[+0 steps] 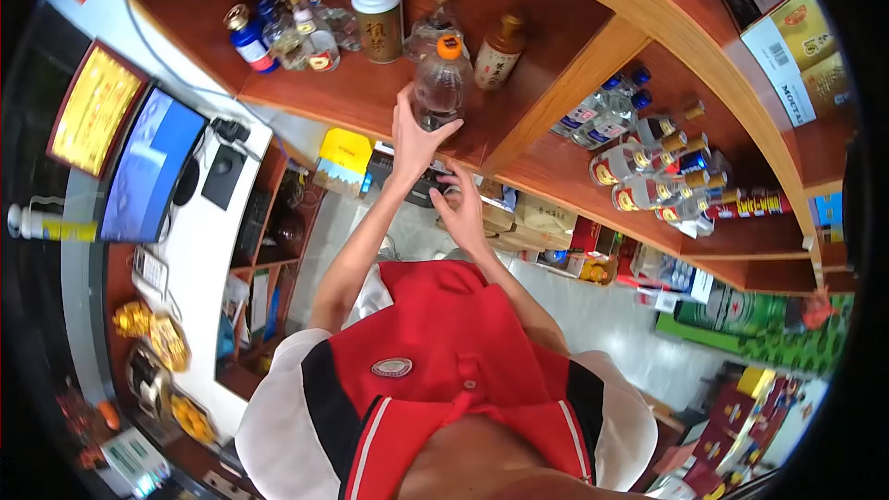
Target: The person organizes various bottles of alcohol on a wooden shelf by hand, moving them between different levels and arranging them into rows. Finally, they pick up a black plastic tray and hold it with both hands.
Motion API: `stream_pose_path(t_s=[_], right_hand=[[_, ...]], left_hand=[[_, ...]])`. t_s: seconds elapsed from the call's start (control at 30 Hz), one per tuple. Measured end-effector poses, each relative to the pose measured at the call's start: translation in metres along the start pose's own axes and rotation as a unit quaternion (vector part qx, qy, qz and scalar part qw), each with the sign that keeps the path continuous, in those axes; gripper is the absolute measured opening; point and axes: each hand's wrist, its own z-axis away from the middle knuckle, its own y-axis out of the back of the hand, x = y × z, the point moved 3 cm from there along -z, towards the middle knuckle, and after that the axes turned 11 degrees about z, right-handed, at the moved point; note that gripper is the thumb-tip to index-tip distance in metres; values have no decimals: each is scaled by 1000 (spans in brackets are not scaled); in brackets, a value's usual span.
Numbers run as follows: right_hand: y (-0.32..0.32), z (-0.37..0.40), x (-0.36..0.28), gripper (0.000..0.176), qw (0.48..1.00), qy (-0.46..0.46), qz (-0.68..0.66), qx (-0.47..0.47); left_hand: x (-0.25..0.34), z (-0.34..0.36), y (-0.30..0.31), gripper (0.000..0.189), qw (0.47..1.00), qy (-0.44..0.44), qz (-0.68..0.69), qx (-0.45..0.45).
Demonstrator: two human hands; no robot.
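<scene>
A clear bottle with an orange cap (439,83) stands near the front edge of the wooden shelf. My left hand (421,134) is wrapped round its lower part, with the thumb on the right side. Below the shelf edge, my right hand (460,204) is held up with its fingers apart and nothing in it. Behind the clear bottle is another glass bottle (442,14). On its right stands a brown bottle with a pale label (500,53), and on its left a greenish-brown bottle with a white top and red cap (378,23).
Farther left on the shelf are several glass bottles and a blue bottle (248,39). Past a wooden divider (556,88), more bottles (620,162) fill the right compartment. A white desk (208,250) with a monitor (153,162) is at left. Cardboard boxes (546,219) sit under the shelf.
</scene>
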Motion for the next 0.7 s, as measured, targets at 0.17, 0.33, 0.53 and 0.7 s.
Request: stream_pose_path(t_s=[0.17,0.33,0.53,0.7], right_hand=[[-26,-48,-4,75,994,12,43,103],[-26,-70,-10,80,986,-27,47,156],[-24,-47,-12,80,979,-64,89,172],[-30,3,-2,72,976,-109,82,170]], left_hand=[[-3,-33,-20,98,994,32,-55,-89],[-19,-49,-45,102,989,28,-71,-130],[-26,-59,-69,100,979,8,-92,-180],[-25,-53,-64,107,984,-14,-38,-173]])
